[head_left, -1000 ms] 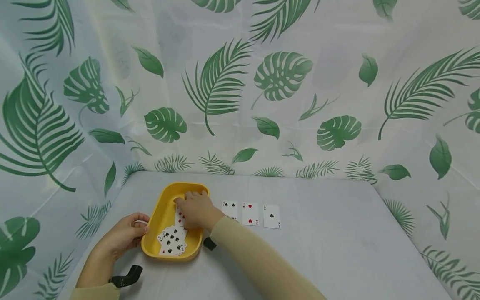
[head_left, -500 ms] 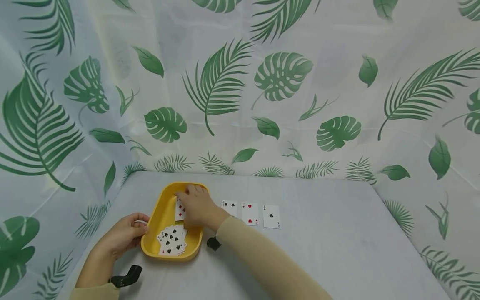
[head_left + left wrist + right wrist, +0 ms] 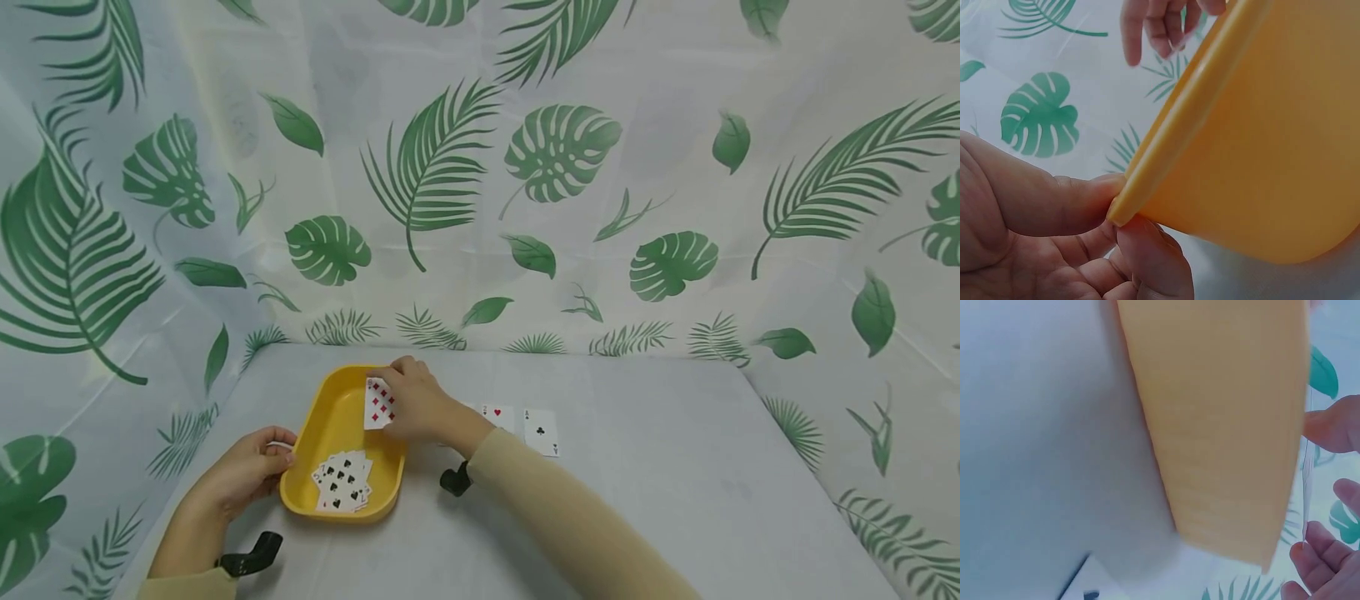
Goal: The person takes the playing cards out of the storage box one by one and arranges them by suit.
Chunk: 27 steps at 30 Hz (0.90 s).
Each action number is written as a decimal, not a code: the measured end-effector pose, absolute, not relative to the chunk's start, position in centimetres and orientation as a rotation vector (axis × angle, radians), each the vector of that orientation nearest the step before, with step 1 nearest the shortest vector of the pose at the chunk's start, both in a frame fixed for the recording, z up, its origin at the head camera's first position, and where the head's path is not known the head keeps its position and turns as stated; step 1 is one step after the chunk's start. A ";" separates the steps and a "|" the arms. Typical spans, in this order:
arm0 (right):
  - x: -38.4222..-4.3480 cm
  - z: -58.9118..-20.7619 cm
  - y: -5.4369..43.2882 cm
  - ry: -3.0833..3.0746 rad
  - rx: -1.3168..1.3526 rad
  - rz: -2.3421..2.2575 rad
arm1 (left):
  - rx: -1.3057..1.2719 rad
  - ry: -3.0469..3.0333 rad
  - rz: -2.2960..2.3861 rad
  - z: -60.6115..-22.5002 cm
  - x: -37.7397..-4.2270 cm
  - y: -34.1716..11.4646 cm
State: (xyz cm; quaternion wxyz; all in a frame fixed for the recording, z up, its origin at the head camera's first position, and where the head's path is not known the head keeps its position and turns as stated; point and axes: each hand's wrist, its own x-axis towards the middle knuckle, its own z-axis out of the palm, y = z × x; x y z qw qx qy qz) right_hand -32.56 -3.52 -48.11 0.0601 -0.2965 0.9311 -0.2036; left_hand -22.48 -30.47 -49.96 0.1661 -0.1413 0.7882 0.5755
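Observation:
A yellow plastic tray stands on the left of the table. My left hand pinches its left rim between thumb and fingers, as the left wrist view shows at the tray's rim. Over the tray's far right side, my right hand holds a playing card of diamonds, face up, its right part hidden by the fingers. Seen from the right wrist, the card is edge-on between thumb and fingertips, beside the tray wall. Inside the near end lies an overlapping pile of cards, a spade card on top.
To the right of the tray, an ace of clubs and a two of hearts lie face up in a row. Another card there is mostly behind the right hand. Leaf-patterned cloth hangs behind the table and at both sides.
My right hand has come up from the tray floor and moved right, bringing the diamond card with it. It now covers more of the row. The left hand stays at the rim.

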 end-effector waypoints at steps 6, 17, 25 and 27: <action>-32.2 -47.4 -1.3 2.795 -0.901 -0.700 | -0.400 2.257 1.632 -50.1 -22.5 -30.5; -31.1 -47.8 3.7 2.822 -0.939 -0.722 | -0.406 2.269 1.628 -50.0 -22.3 -30.2; -30.3 -48.7 7.9 2.810 -0.833 -0.744 | -0.417 2.267 1.628 -49.9 -22.3 -30.2; -30.2 -49.0 9.1 2.818 -0.812 -0.745 | -0.414 2.266 1.629 -49.8 -22.3 -30.2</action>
